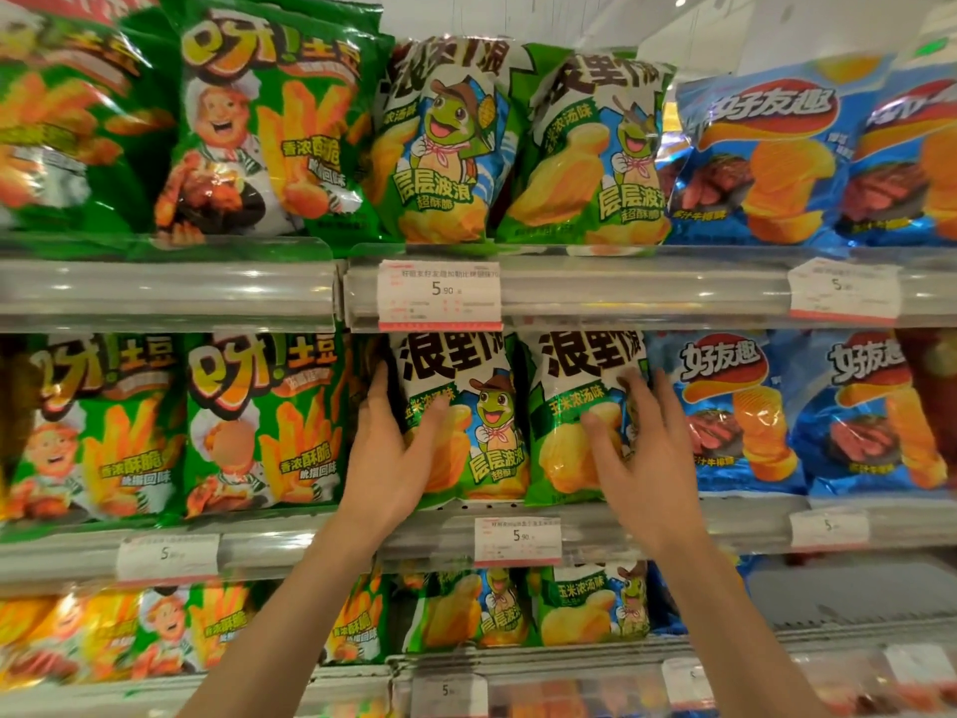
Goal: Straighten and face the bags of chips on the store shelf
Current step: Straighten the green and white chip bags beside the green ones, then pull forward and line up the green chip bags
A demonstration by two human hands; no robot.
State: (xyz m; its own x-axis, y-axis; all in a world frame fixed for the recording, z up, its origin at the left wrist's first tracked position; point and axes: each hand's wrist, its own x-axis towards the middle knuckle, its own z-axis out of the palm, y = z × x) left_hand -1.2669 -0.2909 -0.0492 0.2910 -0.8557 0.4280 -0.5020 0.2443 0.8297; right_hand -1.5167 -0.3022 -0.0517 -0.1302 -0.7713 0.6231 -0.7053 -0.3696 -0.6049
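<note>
Head view: three tiers of a clear-fronted store shelf (pixel 647 287) are seen, stocked with upright snack bags. On the middle tier, two glossy green-and-white frog-mascot chip bags stand side by side, touching; the left frog bag (pixel 466 422) is grasped by the left hand (pixel 391 453), thumb laid across its front and fingers wrapped behind its left edge. The right frog bag (pixel 575 417) is met by the right hand (pixel 639 458), fingers spread and only lightly bent against its front right portion, thumb on the front; this grip is read as released, pressing rather than clenched. Both bags are faced forward, bottoms at the shelf lip. Green chef-mascot fry bags (pixel 264 422) are noted to the left, blue foil ridged-chip bags (pixel 725 412) to the right. A white price tag (pixel 517 540) reading 5.90 is clipped to the rail below, between the forearms.
</note>
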